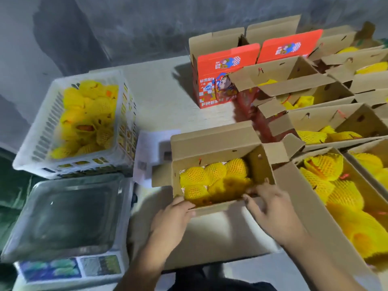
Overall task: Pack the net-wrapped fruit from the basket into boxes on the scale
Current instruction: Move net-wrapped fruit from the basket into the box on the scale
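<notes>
- Writing: the red carton [218, 80] standing upright at the back of the counter [159, 97] reads "FRESH" along its lower edge, with Chinese characters and a cartoon figure above; the rest is too blurred to read.
- Surroundings: a white slatted basket [42, 131] at far left holds yellow net-wrapped fruit [88, 118]; the scale [63, 217] sits just in front of it, its steel pan bare. A printed paper sheet [151, 152] lies between basket and box. Filled open cartons [336, 185] crowd the right side.
- Task item: the open box [212, 148] rests on the counter right of the scale, packed with netted fruit [214, 175].
- Grips: left hand [174, 217] clasps the box's near-left rim; right hand [270, 206] has fingers spread on the near-right rim, touching the fruit's edge.
</notes>
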`<state>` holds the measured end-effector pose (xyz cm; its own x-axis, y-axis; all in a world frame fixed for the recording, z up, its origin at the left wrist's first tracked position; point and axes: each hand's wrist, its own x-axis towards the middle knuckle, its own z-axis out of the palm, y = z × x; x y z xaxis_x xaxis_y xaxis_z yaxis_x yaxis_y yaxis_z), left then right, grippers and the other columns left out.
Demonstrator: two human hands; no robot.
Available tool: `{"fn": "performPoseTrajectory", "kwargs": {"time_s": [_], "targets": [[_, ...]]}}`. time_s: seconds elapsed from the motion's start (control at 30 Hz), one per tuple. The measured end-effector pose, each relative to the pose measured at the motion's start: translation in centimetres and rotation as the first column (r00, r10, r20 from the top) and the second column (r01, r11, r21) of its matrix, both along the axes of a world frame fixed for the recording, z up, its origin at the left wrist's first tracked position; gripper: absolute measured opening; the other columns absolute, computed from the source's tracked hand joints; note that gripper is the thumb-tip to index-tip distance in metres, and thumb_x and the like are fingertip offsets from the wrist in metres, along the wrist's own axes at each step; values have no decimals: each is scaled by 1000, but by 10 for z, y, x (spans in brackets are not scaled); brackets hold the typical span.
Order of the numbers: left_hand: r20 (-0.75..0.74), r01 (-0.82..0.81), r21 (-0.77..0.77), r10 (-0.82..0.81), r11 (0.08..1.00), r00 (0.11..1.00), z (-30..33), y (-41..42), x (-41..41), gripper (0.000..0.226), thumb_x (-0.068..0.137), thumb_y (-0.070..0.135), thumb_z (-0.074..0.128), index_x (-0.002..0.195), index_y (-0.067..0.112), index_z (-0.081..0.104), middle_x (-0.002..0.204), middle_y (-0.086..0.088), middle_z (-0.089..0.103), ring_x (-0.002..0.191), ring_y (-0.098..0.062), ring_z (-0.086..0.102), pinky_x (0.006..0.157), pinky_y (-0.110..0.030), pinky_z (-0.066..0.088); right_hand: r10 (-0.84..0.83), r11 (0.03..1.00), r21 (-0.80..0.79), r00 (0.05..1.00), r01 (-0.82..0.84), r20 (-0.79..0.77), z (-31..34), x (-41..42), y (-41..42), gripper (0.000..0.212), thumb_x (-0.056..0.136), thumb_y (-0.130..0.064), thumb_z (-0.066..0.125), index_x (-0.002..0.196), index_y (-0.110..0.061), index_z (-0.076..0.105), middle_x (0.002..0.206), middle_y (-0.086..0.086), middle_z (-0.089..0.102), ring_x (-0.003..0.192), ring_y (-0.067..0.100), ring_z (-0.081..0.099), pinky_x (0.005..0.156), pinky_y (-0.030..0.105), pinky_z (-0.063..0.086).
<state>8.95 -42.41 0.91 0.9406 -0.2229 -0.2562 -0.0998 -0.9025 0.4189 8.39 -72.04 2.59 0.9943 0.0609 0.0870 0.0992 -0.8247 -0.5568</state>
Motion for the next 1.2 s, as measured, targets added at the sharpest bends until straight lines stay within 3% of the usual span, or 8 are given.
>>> {"fn": "performPoseTrajectory", "kwargs": {"time_s": [0.17,0.3,0.4,0.5,0.8,0.97,1.07,1.2], "targets": [[155,-130,-207,164,970,974,-2,10,-53,39,100,60,48,104,30,73,115,21,61,89,0,63,73,-28,52,-64,993,91,981,81,-181,-1,8,-2,74,85,-38,68,151,-31,35,127,0,34,123,32,46,106,46,45],[247,-490,-449,631,747,735,1,-2,-46,48,95,38,71,139,35,52,150,-3,42,106,-5,64,78,-22,58,-223,974,-89,959,210,-177,0,53,12,80,75,-60,44,149,-30,36,130,16,40,117,45,44,102,53,42],[-140,-618,-530,658,581,740,-6,-7,-18,82,91,11,75,159,32,34,145,-2,52,121,-20,60,94,-39,56,-164,986,-96,900,137,-404,-9,85,16,80,89,-45,58,156,-36,17,150,20,33,132,48,41,110,55,39],[-557,-798,-431,571,421,602,-12,-7,-5,59,102,1,60,155,17,39,127,-13,60,114,-30,61,101,-44,53,-115,989,33,900,142,-421,-17,93,11,47,96,-26,54,140,-32,41,134,17,61,116,45,61,93,46,49],[-376,-709,-427,602,562,704,30,5,-52,62,100,-10,47,153,23,42,132,2,61,113,-20,61,108,-44,47,-94,960,226,948,168,-305,28,39,-11,56,93,-1,64,143,-27,62,115,11,75,88,22,68,78,37,55],[-368,-657,-520,550,547,749,89,59,-59,53,97,7,54,120,53,60,89,10,70,83,-12,68,59,-24,55,-69,970,209,967,122,-244,98,58,15,59,89,0,65,139,-32,65,110,-1,75,102,22,70,94,39,53],[-333,-631,-573,556,522,762,132,110,-60,53,88,17,60,96,69,66,89,14,75,84,-16,71,65,-33,55,-15,953,296,986,64,-165,142,59,55,56,89,-9,67,132,-45,66,102,-8,76,93,21,73,91,47,59],[-304,-620,-635,590,460,748,164,202,-59,46,77,26,66,114,53,72,107,1,79,101,-36,74,84,-58,60,37,917,398,997,-10,-60,178,52,147,56,75,-24,56,120,-57,63,94,-18,73,75,-9,67,70,15,57]]}}
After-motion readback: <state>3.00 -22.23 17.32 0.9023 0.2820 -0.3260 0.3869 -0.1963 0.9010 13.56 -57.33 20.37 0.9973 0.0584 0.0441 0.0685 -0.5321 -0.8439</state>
